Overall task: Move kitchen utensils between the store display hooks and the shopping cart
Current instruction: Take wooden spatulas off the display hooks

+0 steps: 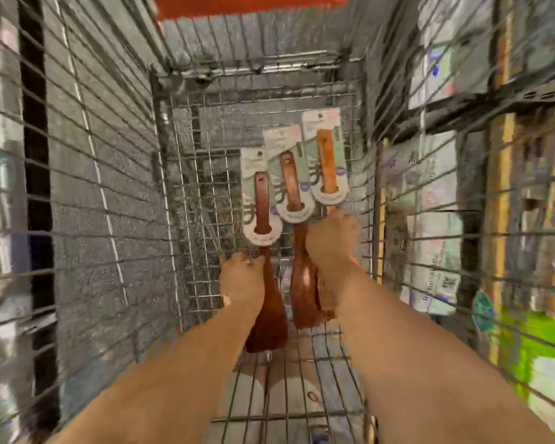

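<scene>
Left hand: The left hand (239,280) reached down inside the shopping cart (199,187), fingers curled round the neck of a dark spatula (266,322) and gripping it.
Right hand: The right hand (330,241) was also inside the cart, nearer its right wall, closed in a fist round the shaft of a pale utensil (327,168).
Dark spatula: Its broad brown blade pointed toward the cart's near end and its handle toward the far end, above the wire floor.
Middle utensil: A second dark wooden tool (303,293) lay along the centre of the cart, touching the right hand. The blur hid whether that hand gripped it too.
Pale utensil: Its orange-brown handle reached furthest toward the cart's far wall, and its working end was hidden behind the right hand.
Card sleeves: Each of the three handles wore a pale printed card sleeve (257,161). The sleeves fanned side by side toward the cart's far wall, and their print was too blurred to read.
Cart: Grey wire mesh formed the sides and floor, with a red bar (247,4) across the far end.
Outside the cart: Store shelves of pale boxes (436,219) stood beyond the right wall, with a bright green package (539,354) nearer the near right corner.
</scene>
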Demonstrator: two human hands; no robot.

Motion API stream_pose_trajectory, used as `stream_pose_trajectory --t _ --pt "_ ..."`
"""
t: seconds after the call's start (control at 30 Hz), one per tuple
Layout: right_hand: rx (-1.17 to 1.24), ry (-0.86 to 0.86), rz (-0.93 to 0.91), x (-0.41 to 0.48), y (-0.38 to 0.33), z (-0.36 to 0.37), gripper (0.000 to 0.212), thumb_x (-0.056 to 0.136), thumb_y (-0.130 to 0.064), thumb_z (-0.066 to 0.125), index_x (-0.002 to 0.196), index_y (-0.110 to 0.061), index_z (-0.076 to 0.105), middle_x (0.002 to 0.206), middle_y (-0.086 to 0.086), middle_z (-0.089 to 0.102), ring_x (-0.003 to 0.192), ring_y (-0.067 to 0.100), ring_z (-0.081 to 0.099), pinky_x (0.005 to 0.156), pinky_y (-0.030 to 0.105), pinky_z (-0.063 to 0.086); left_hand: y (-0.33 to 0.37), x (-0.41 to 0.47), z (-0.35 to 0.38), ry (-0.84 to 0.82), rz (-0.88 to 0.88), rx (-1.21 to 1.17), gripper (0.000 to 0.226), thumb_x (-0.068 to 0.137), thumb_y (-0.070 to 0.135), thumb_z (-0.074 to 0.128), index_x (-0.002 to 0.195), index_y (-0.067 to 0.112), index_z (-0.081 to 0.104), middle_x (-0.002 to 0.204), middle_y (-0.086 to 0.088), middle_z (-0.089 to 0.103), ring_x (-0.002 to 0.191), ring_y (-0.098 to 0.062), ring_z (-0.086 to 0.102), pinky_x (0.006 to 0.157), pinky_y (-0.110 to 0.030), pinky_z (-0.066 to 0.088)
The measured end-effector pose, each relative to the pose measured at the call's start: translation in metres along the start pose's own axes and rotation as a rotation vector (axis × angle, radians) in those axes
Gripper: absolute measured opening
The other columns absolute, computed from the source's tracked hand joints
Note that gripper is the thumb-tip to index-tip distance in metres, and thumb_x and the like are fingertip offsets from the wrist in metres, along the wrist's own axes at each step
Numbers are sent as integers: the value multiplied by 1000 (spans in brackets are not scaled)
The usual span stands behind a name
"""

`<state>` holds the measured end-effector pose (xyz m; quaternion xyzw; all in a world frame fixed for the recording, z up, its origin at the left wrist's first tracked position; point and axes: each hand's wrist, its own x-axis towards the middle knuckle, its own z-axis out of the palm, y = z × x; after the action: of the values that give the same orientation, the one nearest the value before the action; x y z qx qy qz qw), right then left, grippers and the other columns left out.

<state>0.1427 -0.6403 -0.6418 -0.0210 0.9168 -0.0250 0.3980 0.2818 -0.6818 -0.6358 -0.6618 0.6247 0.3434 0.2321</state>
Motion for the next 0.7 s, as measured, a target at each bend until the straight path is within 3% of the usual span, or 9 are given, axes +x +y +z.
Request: stream_pose_trajectory --t 0.07,0.17,0.27,0.33,0.4,0.5,0.6,0.7 --pt "-9 54 13 6 3 -4 45 98 -21 46 138 -7 31 142 14 33 132 33 31 103 45 33 1 -4 -1 5 3 10 57 86 45 60 125 4 51 124 -21 54 116 -35 52 93 -41 43" --pt "-10 112 -62 9 13 -2 39 96 -17 48 133 -6 37 137 15 41 126 33 38 100 41 35 1 -6 0 9 18 0 58 83 42 67 126 8 48 121 -15 56 112 -32 54 93 -41 46" --pt "170 193 -140 4 16 -4 29 95 -6 43 124 -1 44 121 15 50 109 31 49 92 42 41 5 -8 -1 12 18 -28 50 88 36 62 127 9 47 124 -13 53 110 -31 56 92 -42 47" --pt "319 156 -215 -5 12 -4 21 94 -2 41 114 -1 49 101 8 51 92 23 52 82 38 43 5 -8 0 15 24 -45 47 89 34 61 126 9 47 123 -13 54 108 -30 57 90 -42 48" --pt "302 101 -272 -17 7 2 21 96 -9 41 115 -1 47 107 11 48 100 26 49 87 32 39 6 -10 2 27 33 -92 46 88 33 62 125 11 44 117 -13 58 102 -31 59 85 -42 50" --pt "222 51 -304 -26 6 21 31 97 -13 41 122 4 43 125 20 44 117 32 42 97 39 35 7 -11 6 3 72 -144 41 90 31 60 121 11 43 108 -11 64 96 -31 62 77 -37 47" --pt "109 58 -304 -27 6 32 44 97 -24 49 131 0 37 131 14 42 123 27 38 105 37 32 9 -9 8 -46 131 -98 30 92 32 56 113 10 55 106 -7 65 100 -28 60 71 -29 37" --pt "64 59 -286 -23 5 36 49 95 -31 53 132 -4 36 130 10 43 121 25 40 102 32 32 10 -6 6 -71 159 -100 32 92 32 56 114 9 59 109 -8 65 103 -27 59 75 -30 39"
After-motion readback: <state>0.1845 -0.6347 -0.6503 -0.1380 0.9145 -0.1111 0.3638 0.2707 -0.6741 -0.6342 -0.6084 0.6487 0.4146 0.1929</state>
